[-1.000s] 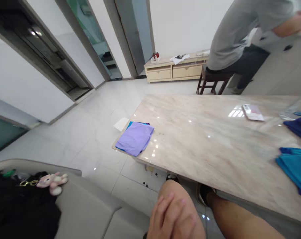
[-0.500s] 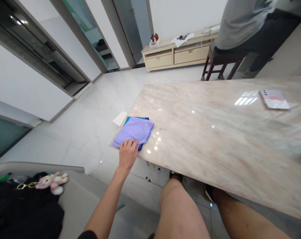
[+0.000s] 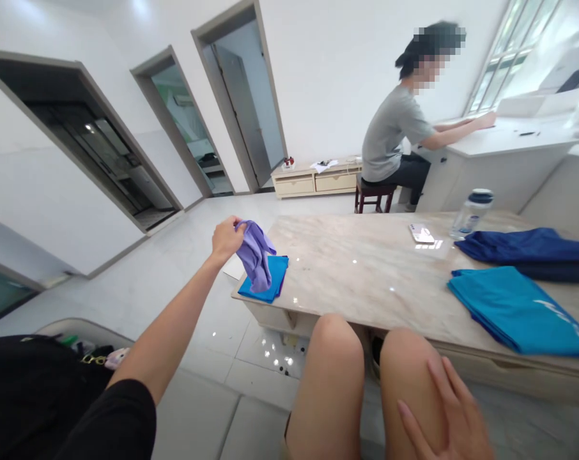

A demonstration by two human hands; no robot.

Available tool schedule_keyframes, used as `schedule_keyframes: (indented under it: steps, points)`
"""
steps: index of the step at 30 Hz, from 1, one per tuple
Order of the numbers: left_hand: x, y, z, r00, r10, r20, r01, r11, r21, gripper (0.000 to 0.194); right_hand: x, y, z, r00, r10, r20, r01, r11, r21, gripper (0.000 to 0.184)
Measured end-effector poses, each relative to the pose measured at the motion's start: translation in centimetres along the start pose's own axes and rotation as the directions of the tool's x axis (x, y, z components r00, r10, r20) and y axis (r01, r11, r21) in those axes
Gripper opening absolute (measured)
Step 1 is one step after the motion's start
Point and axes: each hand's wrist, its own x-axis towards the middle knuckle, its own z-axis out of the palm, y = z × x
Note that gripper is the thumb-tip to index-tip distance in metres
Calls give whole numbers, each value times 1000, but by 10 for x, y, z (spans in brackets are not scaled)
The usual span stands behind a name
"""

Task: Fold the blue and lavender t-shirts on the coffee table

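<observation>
My left hand [image 3: 228, 237] grips a light purple cloth [image 3: 255, 259] by its upper edge. The cloth hangs in loose folds over the left end of the marble-topped table [image 3: 337, 275]. Beneath it lies a folded blue cloth [image 3: 263, 291] with a dark purple edge showing at its right side. Whether the hanging cloth's lower end touches the blue one, I cannot tell. My right hand [image 3: 457, 415] rests on my right knee with its fingers spread, holding nothing.
On the table's right side lie a folded teal cloth [image 3: 514, 306], dark blue cloth [image 3: 524, 245], a water bottle [image 3: 469, 214] and a phone [image 3: 421, 234]. Beyond, a person [image 3: 390, 128] sits on a stool at a white desk [image 3: 495, 144]. A low cabinet [image 3: 294, 185] stands by the wall.
My left hand has lifted the purple cloth off the blue one, up and slightly left. The view has tilted up, and my right hand now shows on my knee.
</observation>
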Motion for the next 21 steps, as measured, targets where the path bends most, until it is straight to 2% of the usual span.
schedule_keyframes:
  steps: [2,4,7,9,11,13,14,16,18,19,21]
  points:
    - [9,25,-33,997,63,-47,-69,985,-161,17,1,-7,0,1000,-7,-25,6,1000,-17,83]
    - [6,53,-56,995,90,-51,-102,934,-343,14,1,-14,1,997,6,-79,-9,999,-43,81]
    - [-25,93,-65,992,99,76,-35,803,-595,23,3,-23,6,991,2,-133,-10,998,-62,78]
    - [-59,115,-56,972,128,199,46,722,-690,29,9,-29,9,987,11,-158,-19,999,-50,72]
    - [-96,133,-40,943,176,282,90,679,-728,34,23,-37,9,987,9,-163,-6,1000,17,58]
    - [-129,146,-23,919,224,325,101,662,-742,38,48,-48,3,996,14,-91,1,988,157,43]
    - [-143,152,-16,903,251,348,108,651,-751,40,64,-55,-1,999,36,-17,-31,968,251,38]
    - [-166,160,-2,858,326,398,126,617,-777,46,99,-71,-9,973,153,172,-214,876,432,39]
    - [-185,163,11,791,422,442,142,577,-805,51,133,-83,-12,909,236,343,-400,724,562,45]
    - [-193,162,18,754,472,457,145,559,-816,53,147,-85,-9,884,250,395,-455,656,603,49]
    - [-207,158,31,692,542,477,142,546,-826,53,165,-85,4,862,269,429,-502,563,656,55]
